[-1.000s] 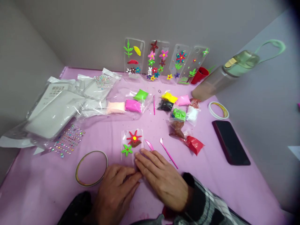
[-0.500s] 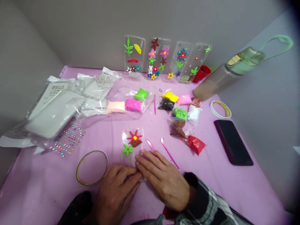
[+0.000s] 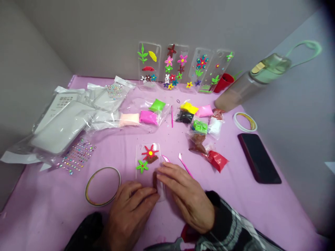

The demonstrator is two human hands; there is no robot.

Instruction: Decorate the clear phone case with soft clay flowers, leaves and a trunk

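Observation:
A clear phone case (image 3: 142, 177) lies on the table in front of me, bearing a red clay flower (image 3: 154, 150) with a yellow centre, a brown clay piece (image 3: 152, 159) and a green clay flower (image 3: 142, 166). Lower on the case stretches a brown clay strip (image 3: 155, 178). My left hand (image 3: 132, 207) is closed at the strip's lower end, its fingers bent together and the thumb hidden. Stretched out, the fingers of my right hand (image 3: 185, 195) reach over the case's right edge, tips beside the strip's upper part. Two pink clay tools (image 3: 185, 164) (image 3: 165, 158) lie just beyond that hand.
Clay packets (image 3: 200, 126) lie ahead, with decorated cases (image 3: 178, 66) against the back wall. Wrapped cases (image 3: 62, 125) and a gem sheet (image 3: 75, 157) are at left, near a tape roll (image 3: 87, 195). A bottle (image 3: 235, 90), another tape roll (image 3: 237, 122) and a phone (image 3: 259, 158) stand or lie right.
My right hand has shifted right and its fingers have come off the lower case, uncovering the brown clay strip. My left hand stays at the case's lower end.

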